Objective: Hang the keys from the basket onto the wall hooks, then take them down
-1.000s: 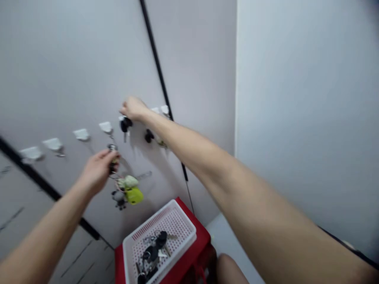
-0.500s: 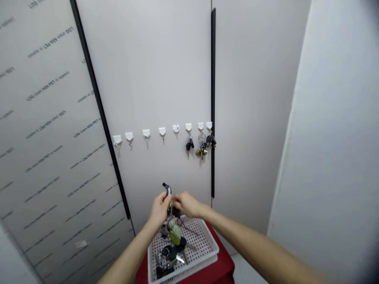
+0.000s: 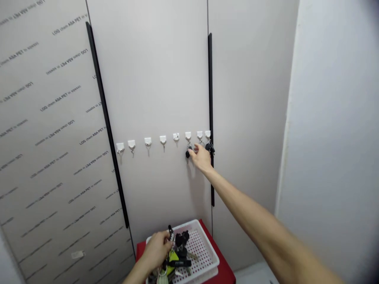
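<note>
A white perforated basket (image 3: 201, 249) sits on a red surface (image 3: 224, 271), its holes showing red from below. Inside the basket, black-headed keys (image 3: 181, 238) lie clustered toward the back and middle, and a brassy key shaft (image 3: 193, 256) points toward the bare right half of the basket floor. Over the basket's left half, the left hand (image 3: 159, 247) has its fingers closed on a short black strap (image 3: 171, 233). Just beside that hand are a yellow-green charm (image 3: 173, 258) and a black tag with pale lettering (image 3: 180, 263), both over the basket's contents; whether they rest on the keys is hard to tell.

Well above the basket runs a row of white hooks (image 3: 162, 140). The right hand (image 3: 201, 158) reaches up there, fingers curled beside black keys (image 3: 187, 154) hanging directly above the basket; whether it grips them cannot be told. Another dark bunch (image 3: 210, 148) hangs above the basket's right side.
</note>
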The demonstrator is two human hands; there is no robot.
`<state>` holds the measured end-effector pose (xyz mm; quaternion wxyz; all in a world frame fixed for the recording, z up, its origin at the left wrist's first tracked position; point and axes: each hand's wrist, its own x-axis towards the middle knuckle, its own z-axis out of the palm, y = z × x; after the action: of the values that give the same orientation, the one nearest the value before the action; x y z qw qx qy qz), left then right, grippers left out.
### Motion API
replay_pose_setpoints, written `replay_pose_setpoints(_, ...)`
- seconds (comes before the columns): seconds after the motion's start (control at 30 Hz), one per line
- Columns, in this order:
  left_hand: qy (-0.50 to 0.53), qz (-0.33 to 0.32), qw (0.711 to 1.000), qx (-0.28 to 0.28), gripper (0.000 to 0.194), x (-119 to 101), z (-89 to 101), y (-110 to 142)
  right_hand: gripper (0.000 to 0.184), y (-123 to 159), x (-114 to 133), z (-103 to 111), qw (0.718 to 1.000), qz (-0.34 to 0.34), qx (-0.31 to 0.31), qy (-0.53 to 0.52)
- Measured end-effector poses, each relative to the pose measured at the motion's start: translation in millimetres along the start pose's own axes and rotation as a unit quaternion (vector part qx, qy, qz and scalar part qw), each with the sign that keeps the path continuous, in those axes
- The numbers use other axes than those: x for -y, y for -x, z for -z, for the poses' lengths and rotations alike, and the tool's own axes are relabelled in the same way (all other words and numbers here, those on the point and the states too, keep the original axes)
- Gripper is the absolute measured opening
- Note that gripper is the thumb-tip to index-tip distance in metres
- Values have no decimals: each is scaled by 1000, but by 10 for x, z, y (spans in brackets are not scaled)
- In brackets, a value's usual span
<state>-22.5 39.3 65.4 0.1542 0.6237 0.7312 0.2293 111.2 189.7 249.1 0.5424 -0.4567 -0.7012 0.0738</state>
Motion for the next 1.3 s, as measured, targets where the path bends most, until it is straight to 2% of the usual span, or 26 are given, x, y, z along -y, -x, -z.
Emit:
replay_pose_setpoints(0.1, -16, 9, 1000, -3, 19, -53, 82, -41, 34, -182, 38, -24, 998, -25, 40, 39)
replay_pose_setpoints(0.17, 5, 1, 1000, -18, 21, -80, 163, -92, 28, -260, 66, -3, 999, -23, 34, 29)
replay_pose_setpoints(0.27, 89, -19, 995, -45, 24, -141, 328, -197, 29, -353, 131, 114, 1000, 11, 5, -3)
replay_pose_setpoints(0.33, 180, -13, 981, -70, 28, -247, 471, -286, 29, -360, 154, 193, 999, 38, 28, -1)
replay_pose_setpoints(0.4, 288, 2, 953, -95, 35, -443, 635, -402, 26, -310, 130, 223, 995, 59, 78, 20)
replay_pose_setpoints(0.47, 385, 5, 917, -105, 41, -730, 812, -555, 23, -237, 59, 197, 991, 58, 112, 38)
replay_pose_setpoints(0.53, 449, -6, 888, -95, 44, -1073, 983, -745, 23, -187, -25, 145, 992, 31, 112, 42)
replay_pose_setpoints(0.6, 473, -29, 875, -103, 42, -1408, 1124, -948, 26, -184, -85, 105, 993, 5, 108, 37)
replay_pose_setpoints(0.7, 421, -46, 895, -142, 35, -1775, 1233, -1207, 29, -234, -118, 122, 989, 11, 147, 9)
replay_pose_setpoints(0.8, 343, -40, 930, -127, 26, -1928, 1236, -1366, 30, -294, -166, 216, 978, 23, 203, -42)
replay_pose_setpoints(0.83, 325, -37, 937, -121, 25, -1942, 1234, -1400, 30, -316, -200, 251, 979, 22, 195, -52)
replay_pose_setpoints(0.9, 304, -30, 944, -124, 24, -1943, 1259, -1445, 30, -365, -285, 308, 992, 12, 122, -40)
replay_pose_setpoints(0.97, 256, -29, 952, -163, 27, -1939, 1332, -1461, 29, -419, -366, 332, 999, 14, 34, 8)
replay_pose_setpoints(1.0, 213, -35, 959, -184, 30, -1944, 1385, -1460, 29, -444, -395, 330, 999, 21, 11, 38)
replay_pose_setpoints(1.07, 100, -59, 972, -204, 32, -1978, 1504, -1443, 29, -490, -421, 310, 996, 40, 16, 84)
replay_pose_setpoints(1.17, -52, -96, 981, -162, 22, -2077, 1669, -1415, 25, -552, -407, 286, 993, 29, 42, 105)
replay_pose_setpoints(1.23, -130, -108, 974, -150, 21, -2141, 1744, -1421, 22, -601, -387, 298, 993, 8, 54, 101)
replay_pose_setpoints(1.3, -187, -133, 956, -183, 26, -2179, 1786, -1453, 20, -662, -362, 327, 993, 6, 60, 99)
